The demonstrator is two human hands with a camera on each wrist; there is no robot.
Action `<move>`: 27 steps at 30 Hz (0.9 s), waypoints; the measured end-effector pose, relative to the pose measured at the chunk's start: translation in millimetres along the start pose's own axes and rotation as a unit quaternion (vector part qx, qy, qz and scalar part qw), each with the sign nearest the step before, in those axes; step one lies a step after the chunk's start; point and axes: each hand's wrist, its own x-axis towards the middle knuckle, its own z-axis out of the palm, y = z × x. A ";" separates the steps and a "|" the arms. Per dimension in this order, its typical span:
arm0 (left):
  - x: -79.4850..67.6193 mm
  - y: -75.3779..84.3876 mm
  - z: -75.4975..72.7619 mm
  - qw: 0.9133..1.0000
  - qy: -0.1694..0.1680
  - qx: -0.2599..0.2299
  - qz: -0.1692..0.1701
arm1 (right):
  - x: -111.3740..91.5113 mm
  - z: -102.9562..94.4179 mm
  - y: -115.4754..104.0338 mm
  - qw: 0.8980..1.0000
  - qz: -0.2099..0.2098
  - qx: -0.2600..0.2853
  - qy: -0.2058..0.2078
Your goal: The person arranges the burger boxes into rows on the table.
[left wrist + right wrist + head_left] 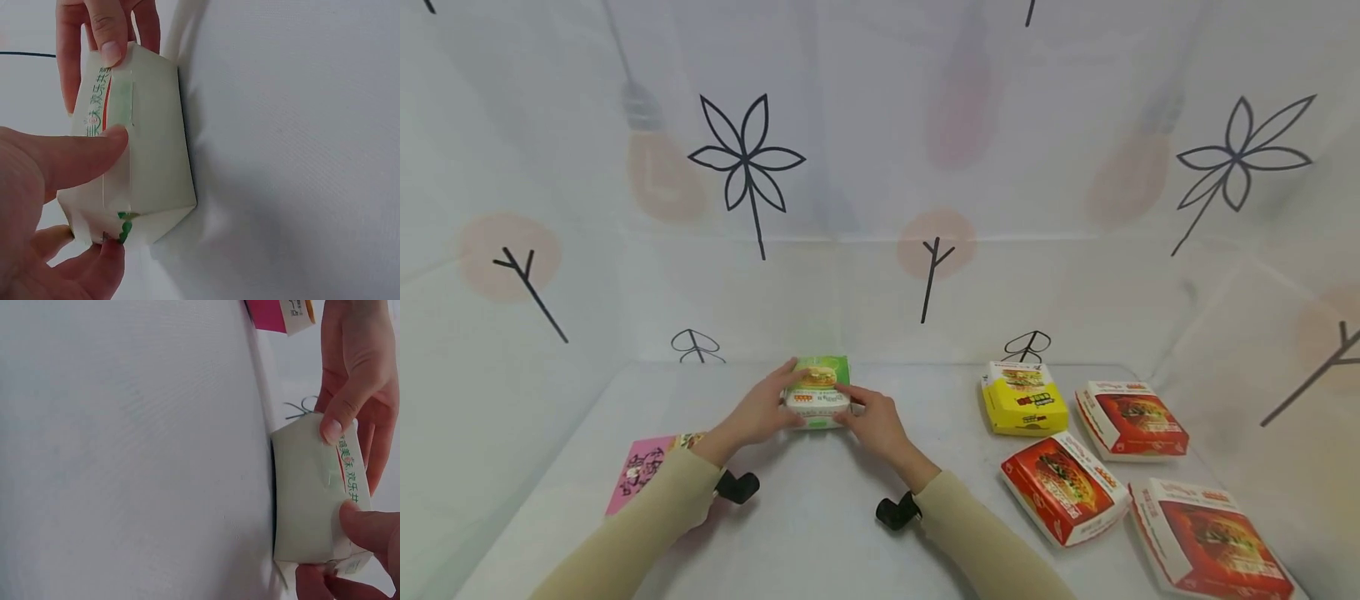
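A green-and-white burger box (818, 398) is at the far middle of the table, between both hands. The left hand (762, 413) holds its left end, thumb against the front face and other fingers at the side. On the opposite end, the right hand (880, 427) grips it in much the same way, its fingers reaching to the top edge. Seen from the left wrist, the pale front of the box (156, 137) carries green lettering and a clear strip near its upper edge. The right wrist view shows the box's lower edge (294, 506) close over the white tabletop.
At the right stand a yellow burger box (1028, 410) and several red-and-white ones, among them a nearer red box (1063, 487). A pink box (638, 473) lies at the left, partly behind the left forearm. White patterned cloth (850, 292) rises behind the table.
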 end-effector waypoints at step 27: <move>7.2 -2.7 0.0 1.000 0.001 -0.012 -0.027 | 8.1 3.9 7.5 0.999 0.015 0.031 0.037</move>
